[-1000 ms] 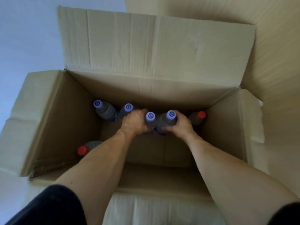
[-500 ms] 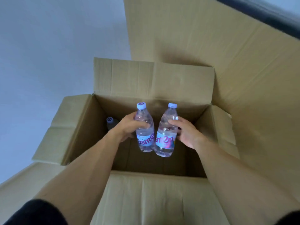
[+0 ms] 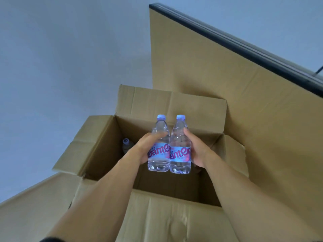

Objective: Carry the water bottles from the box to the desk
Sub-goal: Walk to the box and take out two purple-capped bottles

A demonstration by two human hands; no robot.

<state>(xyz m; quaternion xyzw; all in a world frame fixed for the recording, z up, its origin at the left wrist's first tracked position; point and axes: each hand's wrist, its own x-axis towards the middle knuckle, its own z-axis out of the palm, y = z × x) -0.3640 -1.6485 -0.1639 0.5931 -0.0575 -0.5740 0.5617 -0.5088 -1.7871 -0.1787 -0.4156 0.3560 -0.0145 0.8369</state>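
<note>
Cardboard box [image 3: 108, 142], flaps open, sits below both hands. Left hand [image 3: 148, 148] grips one water bottle [image 3: 158, 154]; right hand [image 3: 195, 151] grips a second bottle [image 3: 180, 154]. Both upright, touching, above the box mouth with open room all round. Third bottle [image 3: 126, 145] inside at left wall, mostly hidden, possibly upright.

Soft, even daylight — wide-angle edge distortion

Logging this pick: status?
Left hand grips one bottle, right hand the other. Both upright above box. Nothing blocking.
</note>
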